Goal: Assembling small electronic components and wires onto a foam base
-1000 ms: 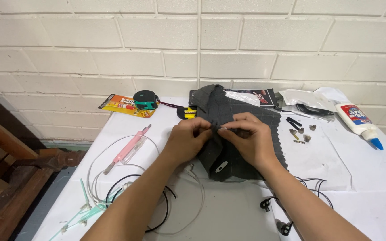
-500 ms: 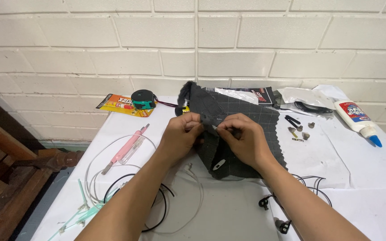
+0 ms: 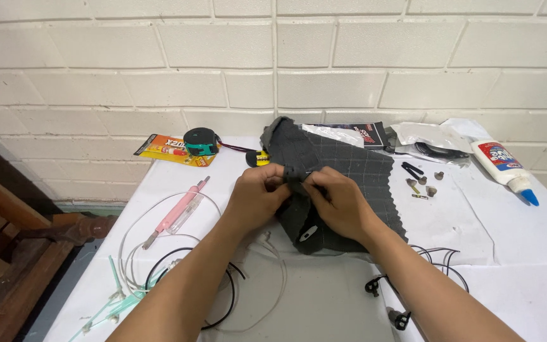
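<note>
A dark grey checked cloth (image 3: 356, 168) lies on the white-covered table (image 3: 508, 234), bunched up at its near left side. My left hand (image 3: 257, 193) and my right hand (image 3: 340, 202) meet over that bunched part, each pinching a fold of the cloth between thumb and fingers. A small white tag (image 3: 308, 233) shows on the cloth just below my right hand. What lies between my fingertips is hidden.
Left of my arms are a pink pen-like tool (image 3: 175, 212), white and black cables (image 3: 178, 278) and pale green sticks (image 3: 112, 301). Behind stand a tape measure (image 3: 201, 140), an orange glue pack (image 3: 166, 149), a white glue bottle (image 3: 504, 168), small metal parts (image 3: 422, 183) and plastic bags (image 3: 432, 136). A wooden chair (image 3: 7, 234) stands at left.
The cloth's far left corner has been lifted and folded up. Both hands have shifted slightly while keeping their pinch on the fabric.
</note>
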